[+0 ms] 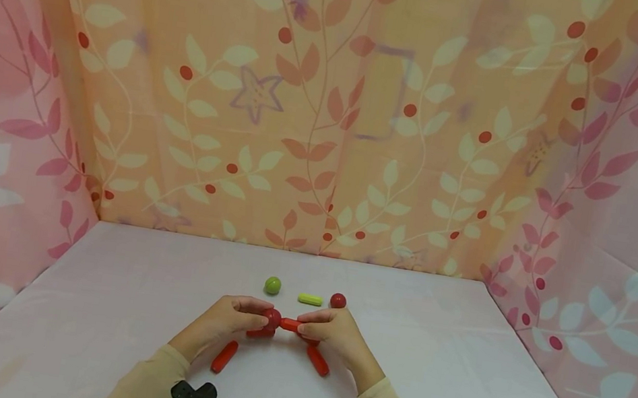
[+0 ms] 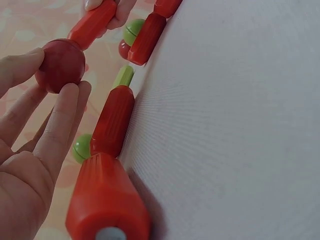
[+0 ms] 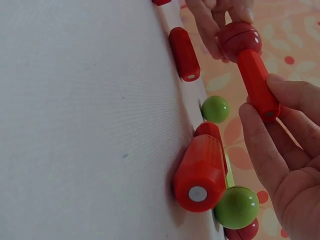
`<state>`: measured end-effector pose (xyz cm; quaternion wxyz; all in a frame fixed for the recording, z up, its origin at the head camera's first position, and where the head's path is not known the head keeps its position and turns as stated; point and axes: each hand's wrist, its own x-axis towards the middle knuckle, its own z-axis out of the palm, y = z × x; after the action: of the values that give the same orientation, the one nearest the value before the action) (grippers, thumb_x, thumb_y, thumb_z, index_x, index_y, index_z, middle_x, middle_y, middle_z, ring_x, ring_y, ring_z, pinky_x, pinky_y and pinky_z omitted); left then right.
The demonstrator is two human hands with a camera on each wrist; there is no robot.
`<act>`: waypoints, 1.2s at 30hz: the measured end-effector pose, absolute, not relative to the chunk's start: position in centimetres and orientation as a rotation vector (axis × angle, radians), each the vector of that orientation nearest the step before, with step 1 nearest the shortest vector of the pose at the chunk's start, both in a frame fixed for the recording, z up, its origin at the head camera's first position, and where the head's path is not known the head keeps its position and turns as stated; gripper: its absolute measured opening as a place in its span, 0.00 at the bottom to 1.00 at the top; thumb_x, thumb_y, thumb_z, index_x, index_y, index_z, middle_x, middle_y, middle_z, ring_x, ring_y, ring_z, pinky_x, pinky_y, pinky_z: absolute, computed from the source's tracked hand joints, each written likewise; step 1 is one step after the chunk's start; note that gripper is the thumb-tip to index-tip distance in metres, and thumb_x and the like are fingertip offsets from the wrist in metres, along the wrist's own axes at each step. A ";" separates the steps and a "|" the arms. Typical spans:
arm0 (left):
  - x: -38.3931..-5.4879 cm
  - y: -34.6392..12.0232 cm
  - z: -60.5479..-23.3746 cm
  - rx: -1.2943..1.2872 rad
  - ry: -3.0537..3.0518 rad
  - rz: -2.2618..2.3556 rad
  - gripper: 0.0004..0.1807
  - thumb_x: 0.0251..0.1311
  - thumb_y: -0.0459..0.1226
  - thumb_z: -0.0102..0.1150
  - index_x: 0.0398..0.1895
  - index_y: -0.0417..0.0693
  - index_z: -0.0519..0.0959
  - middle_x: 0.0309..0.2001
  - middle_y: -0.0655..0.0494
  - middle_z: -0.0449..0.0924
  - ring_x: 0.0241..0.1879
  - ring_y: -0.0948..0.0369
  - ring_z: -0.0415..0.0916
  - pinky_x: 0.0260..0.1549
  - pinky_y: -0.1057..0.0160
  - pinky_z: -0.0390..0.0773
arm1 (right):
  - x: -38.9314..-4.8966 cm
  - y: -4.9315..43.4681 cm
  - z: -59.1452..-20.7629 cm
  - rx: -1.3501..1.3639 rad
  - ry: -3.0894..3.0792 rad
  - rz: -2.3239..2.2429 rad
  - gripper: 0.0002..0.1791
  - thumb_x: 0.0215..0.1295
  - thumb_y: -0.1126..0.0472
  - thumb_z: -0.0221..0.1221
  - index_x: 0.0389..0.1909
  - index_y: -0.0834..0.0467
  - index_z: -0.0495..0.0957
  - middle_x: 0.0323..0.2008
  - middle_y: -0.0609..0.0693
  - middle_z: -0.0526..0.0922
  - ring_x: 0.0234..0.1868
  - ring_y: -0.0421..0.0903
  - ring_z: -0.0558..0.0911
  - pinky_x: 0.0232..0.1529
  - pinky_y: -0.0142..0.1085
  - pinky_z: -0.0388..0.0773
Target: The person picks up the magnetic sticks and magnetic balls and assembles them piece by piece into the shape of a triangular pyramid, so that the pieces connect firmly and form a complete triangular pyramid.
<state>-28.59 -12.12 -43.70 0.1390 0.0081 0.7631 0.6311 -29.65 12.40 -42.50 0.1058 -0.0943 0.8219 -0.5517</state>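
Observation:
Between the thumb and fingertips of my left hand [image 1: 225, 318] is a dark red ball [image 2: 62, 65]. My right hand [image 1: 339, 338] pinches a red faceted rod [image 3: 257, 82] near one end. The rod's other end meets the ball, and both are raised over the white table in the wrist views. Below the hands, more red rods lie on the table: one at the left [image 1: 225, 356], one at the right [image 1: 317, 360], and one behind the left fingers [image 1: 260, 333]. Another is partly covered by the right hand. A pale metal disc shows in one rod's end [image 3: 197, 193].
Beyond the hands on the white table [image 1: 130, 281] are a green ball [image 1: 273, 286], a short yellow-green rod [image 1: 309, 299] and a second red ball [image 1: 338, 301]. Another green ball [image 3: 236, 207] shows in the right wrist view. Patterned curtains [image 1: 317, 124] surround the table's back and sides.

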 end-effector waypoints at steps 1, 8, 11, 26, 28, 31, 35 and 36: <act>-28.6 -12.1 -43.7 0.020 2.200 1.827 0.23 0.58 0.42 0.69 0.57 0.49 0.81 0.56 0.51 0.81 0.54 0.52 0.75 0.47 0.57 0.80 | -29.6 12.4 -42.5 -0.272 2.418 -1.627 0.12 0.60 0.58 0.69 0.42 0.58 0.88 0.32 0.55 0.90 0.33 0.45 0.83 0.36 0.35 0.77; -28.5 -12.0 -43.4 0.010 2.204 1.831 0.22 0.58 0.42 0.69 0.56 0.47 0.81 0.54 0.51 0.82 0.52 0.53 0.75 0.45 0.58 0.78 | -29.6 12.5 -42.3 -0.250 2.397 -1.632 0.12 0.59 0.56 0.69 0.42 0.57 0.88 0.32 0.52 0.89 0.34 0.46 0.83 0.38 0.36 0.79; -28.5 -11.9 -43.5 0.006 2.219 1.836 0.22 0.57 0.42 0.70 0.54 0.46 0.80 0.52 0.51 0.83 0.50 0.53 0.76 0.43 0.60 0.78 | -29.6 12.5 -42.4 -0.248 2.391 -1.634 0.12 0.59 0.56 0.69 0.42 0.57 0.88 0.32 0.52 0.89 0.34 0.46 0.84 0.39 0.36 0.79; -28.7 -11.8 -43.2 0.073 2.259 1.784 0.22 0.57 0.42 0.70 0.54 0.45 0.81 0.52 0.50 0.84 0.51 0.54 0.76 0.44 0.58 0.79 | -29.3 12.4 -41.9 -0.278 2.332 -1.661 0.15 0.62 0.53 0.68 0.44 0.60 0.87 0.38 0.52 0.89 0.37 0.43 0.85 0.45 0.38 0.83; -28.6 -11.7 -43.2 0.077 2.271 1.761 0.21 0.57 0.43 0.70 0.54 0.47 0.82 0.51 0.51 0.84 0.51 0.54 0.76 0.44 0.59 0.79 | -29.2 12.4 -41.9 -0.291 2.304 -1.678 0.16 0.62 0.54 0.67 0.44 0.61 0.86 0.39 0.52 0.89 0.38 0.43 0.85 0.46 0.39 0.84; -28.5 -11.6 -43.2 0.097 2.256 1.758 0.21 0.57 0.43 0.70 0.54 0.48 0.82 0.50 0.52 0.85 0.51 0.55 0.77 0.45 0.59 0.77 | -29.2 12.4 -42.0 -0.308 2.262 -1.699 0.17 0.63 0.56 0.67 0.46 0.64 0.85 0.40 0.52 0.89 0.39 0.43 0.85 0.46 0.38 0.84; -28.4 -11.4 -43.1 0.137 2.226 1.770 0.21 0.57 0.42 0.70 0.54 0.46 0.82 0.49 0.51 0.85 0.48 0.57 0.79 0.46 0.59 0.78 | -29.3 12.3 -42.2 -0.321 2.241 -1.705 0.17 0.63 0.56 0.67 0.47 0.64 0.85 0.41 0.52 0.89 0.39 0.42 0.84 0.45 0.36 0.84; -28.4 -11.4 -43.1 0.145 2.224 1.771 0.22 0.57 0.42 0.70 0.54 0.45 0.82 0.49 0.51 0.86 0.46 0.58 0.80 0.46 0.59 0.79 | -29.3 12.3 -42.2 -0.321 2.239 -1.707 0.17 0.63 0.56 0.67 0.47 0.64 0.85 0.41 0.52 0.89 0.39 0.42 0.84 0.45 0.35 0.84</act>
<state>-28.43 -11.37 -43.09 0.1472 0.0503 0.7728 0.6154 -29.31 12.26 -42.24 0.1534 -0.1121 0.7807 -0.5953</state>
